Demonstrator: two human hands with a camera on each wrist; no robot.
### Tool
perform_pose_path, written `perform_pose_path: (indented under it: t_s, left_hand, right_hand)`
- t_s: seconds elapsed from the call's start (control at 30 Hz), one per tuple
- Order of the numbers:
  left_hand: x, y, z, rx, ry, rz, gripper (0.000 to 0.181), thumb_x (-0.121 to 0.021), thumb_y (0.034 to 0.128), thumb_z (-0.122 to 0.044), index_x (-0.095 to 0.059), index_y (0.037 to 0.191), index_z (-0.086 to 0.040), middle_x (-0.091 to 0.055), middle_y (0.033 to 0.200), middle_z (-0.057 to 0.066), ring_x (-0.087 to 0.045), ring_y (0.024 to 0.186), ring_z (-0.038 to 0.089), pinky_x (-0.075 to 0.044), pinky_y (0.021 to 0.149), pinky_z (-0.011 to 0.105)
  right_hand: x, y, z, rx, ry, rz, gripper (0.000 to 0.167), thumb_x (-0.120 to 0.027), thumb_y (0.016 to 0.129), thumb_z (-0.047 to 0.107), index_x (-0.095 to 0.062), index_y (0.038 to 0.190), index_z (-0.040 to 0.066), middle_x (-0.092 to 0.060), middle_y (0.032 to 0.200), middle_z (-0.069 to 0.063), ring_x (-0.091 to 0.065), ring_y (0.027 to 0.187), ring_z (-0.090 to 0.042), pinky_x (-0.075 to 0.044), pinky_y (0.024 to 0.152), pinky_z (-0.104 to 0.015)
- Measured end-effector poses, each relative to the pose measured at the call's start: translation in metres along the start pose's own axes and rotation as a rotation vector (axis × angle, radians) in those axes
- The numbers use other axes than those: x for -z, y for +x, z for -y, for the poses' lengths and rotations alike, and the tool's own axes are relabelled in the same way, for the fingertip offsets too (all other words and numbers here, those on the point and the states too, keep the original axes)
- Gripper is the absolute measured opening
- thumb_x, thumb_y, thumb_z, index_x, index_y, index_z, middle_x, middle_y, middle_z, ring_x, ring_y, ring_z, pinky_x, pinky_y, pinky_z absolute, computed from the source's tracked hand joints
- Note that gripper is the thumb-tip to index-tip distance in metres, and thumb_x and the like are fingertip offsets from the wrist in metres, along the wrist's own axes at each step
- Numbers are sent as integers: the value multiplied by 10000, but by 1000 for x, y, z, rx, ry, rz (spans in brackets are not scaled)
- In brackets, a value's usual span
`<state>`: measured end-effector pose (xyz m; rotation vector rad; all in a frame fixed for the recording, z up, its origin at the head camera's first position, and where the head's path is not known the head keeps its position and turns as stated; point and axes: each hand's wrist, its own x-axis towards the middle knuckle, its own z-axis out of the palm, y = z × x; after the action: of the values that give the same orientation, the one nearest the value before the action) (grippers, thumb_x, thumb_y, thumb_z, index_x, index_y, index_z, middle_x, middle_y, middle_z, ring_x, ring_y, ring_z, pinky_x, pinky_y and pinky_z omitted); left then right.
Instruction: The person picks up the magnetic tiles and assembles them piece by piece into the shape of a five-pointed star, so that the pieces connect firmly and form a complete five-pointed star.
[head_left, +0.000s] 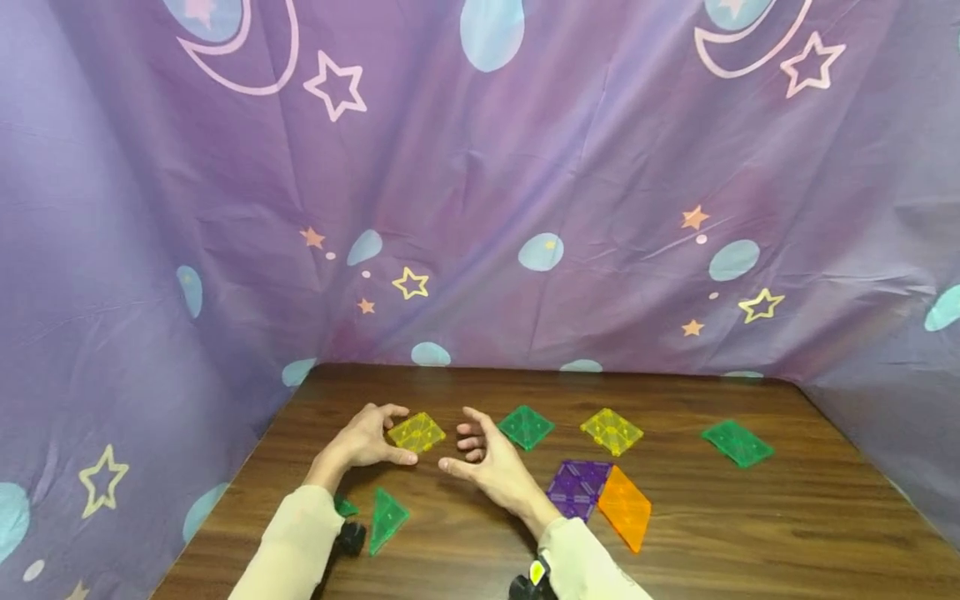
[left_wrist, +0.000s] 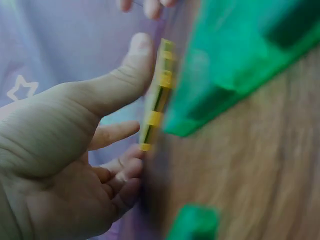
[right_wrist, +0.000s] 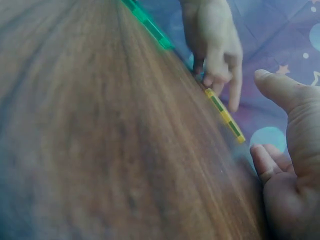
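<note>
A yellow translucent diamond of tiles (head_left: 417, 432) lies flat on the wooden table. My left hand (head_left: 367, 438) is at its left side, thumb and fingers spread around its near and far edges; whether they touch it I cannot tell. In the left wrist view the yellow piece (left_wrist: 159, 97) appears edge-on beyond the left hand (left_wrist: 75, 130). To the right of the yellow diamond, my right hand (head_left: 495, 465) holds nothing, its thumb and index finger apart. The right wrist view shows the right hand (right_wrist: 295, 160) separated from the yellow piece (right_wrist: 225, 116) by a gap.
Green triangle (head_left: 387, 518) and a partly hidden green piece (head_left: 346, 507) lie near the left forearm. Rightward are a green diamond (head_left: 527, 427), a yellow diamond (head_left: 612, 431), purple tiles (head_left: 577, 487) beside an orange diamond (head_left: 626, 507), and a far-right green diamond (head_left: 738, 442).
</note>
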<state>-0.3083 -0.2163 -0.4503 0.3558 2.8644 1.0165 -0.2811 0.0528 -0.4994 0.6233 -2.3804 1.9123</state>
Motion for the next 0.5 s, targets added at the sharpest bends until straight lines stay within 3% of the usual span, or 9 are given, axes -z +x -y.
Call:
perform_pose_path:
  t_s: [0.1,0.23,0.37,0.5]
  left_hand:
    - [6,-13,-2,9,-24,-18,879,-972,891,-359,-559,1598,-39,-610,1406,259,-653,1226,413,-567,1042,614]
    - [24,-34,0,22,-21,-93,808,-917,950,-370,-562,1584,-17,-614,1436,288,-631,1300,474,-549,1068,646]
    - [38,-59,5,48,14,-142,730,-891,972,-377,-608,1533,-7,-683,1403,273,-666,1248,455,-562,1032,645]
    - [42,-86,16,91,60,-186,628,-902,958,-350,-684,1418,20,-750,1259,231,-706,1152,411,-571,1003,631]
  right_hand:
    - [0,0,-4,11,-33,13,955,-952,894,198,-421,1667,19,-658,1432,-214,-677,1191,-303,-575,996,-341]
    - [0,1,-6,32,-43,14,935,-955,892,184,-441,1654,12,-676,1401,-209,-683,1177,-299,-581,981,-327]
    - [0,4,-6,41,-60,8,906,-957,892,177,-468,1635,4,-692,1357,-210,-685,1167,-298,-581,974,-318]
    - [-1,6,-7,41,-84,18,873,-957,895,180,-496,1616,4,-704,1303,-196,-682,1141,-272,-579,950,-290]
